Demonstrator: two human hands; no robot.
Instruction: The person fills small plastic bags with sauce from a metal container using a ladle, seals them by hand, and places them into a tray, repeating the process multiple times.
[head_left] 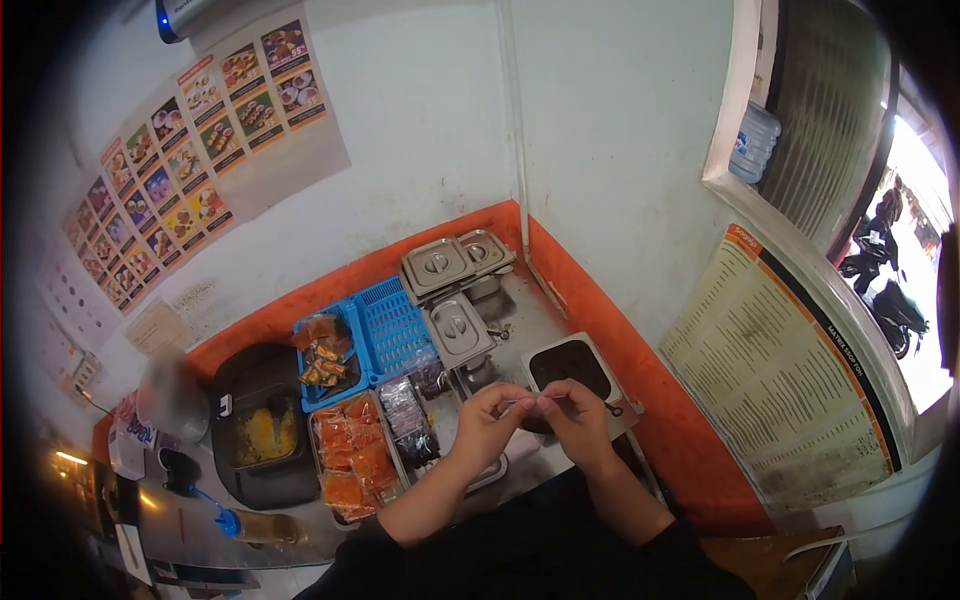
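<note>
My left hand (486, 428) and my right hand (578, 428) meet fingertip to fingertip over the front of the steel counter. Both are closed in a pinch on something thin and pale, too small to make out. Just beyond my right hand is a white-rimmed container (617, 398) with dark contents. Left of my left hand, a tray holds clear and dark packets (402, 405). Further left are orange sauce packets (350, 450) in a metal tray. Part of a bowl or pan beneath my hands is hidden by them.
Lidded steel pans (437, 262) stand in the back corner. Blue baskets (390, 325) hold sachets (325, 365). A black pan (225, 400) with yellow food, a blue-capped bottle (265, 527) and a blurred pale container (172, 395) are at the left. Orange-banded walls bound the counter.
</note>
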